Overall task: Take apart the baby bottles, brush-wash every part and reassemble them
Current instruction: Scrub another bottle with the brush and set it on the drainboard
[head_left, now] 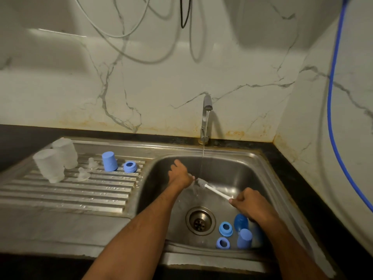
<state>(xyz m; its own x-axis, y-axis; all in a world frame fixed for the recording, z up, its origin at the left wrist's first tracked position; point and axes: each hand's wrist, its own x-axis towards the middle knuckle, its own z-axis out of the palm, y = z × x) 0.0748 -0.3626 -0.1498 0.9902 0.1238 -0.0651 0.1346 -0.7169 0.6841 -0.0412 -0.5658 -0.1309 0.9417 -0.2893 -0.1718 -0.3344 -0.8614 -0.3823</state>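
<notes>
Over the steel sink point(250, 170), my left hand point(180, 174) pinches a small clear part, too small to name, at its fingertips under the running water. My right hand point(249, 205) grips the white handle of a small brush point(212, 188), whose grey bristle head touches that part. In the basin's near right corner lie two blue collar rings point(225, 229) point(222, 243), a blue cap point(244, 238) and a darker blue piece point(240, 221). On the drainboard stand two upturned clear bottles point(49, 165) point(65, 152), two clear teats point(83, 174) point(92, 163), a blue cap point(109, 161) and a blue ring point(130, 166).
The tap point(206, 118) at the sink's back runs a thin stream. The drain point(199, 220) sits mid-basin. A blue hose point(333, 98) hangs along the right wall. Dark counter surrounds the sink, with marble wall behind.
</notes>
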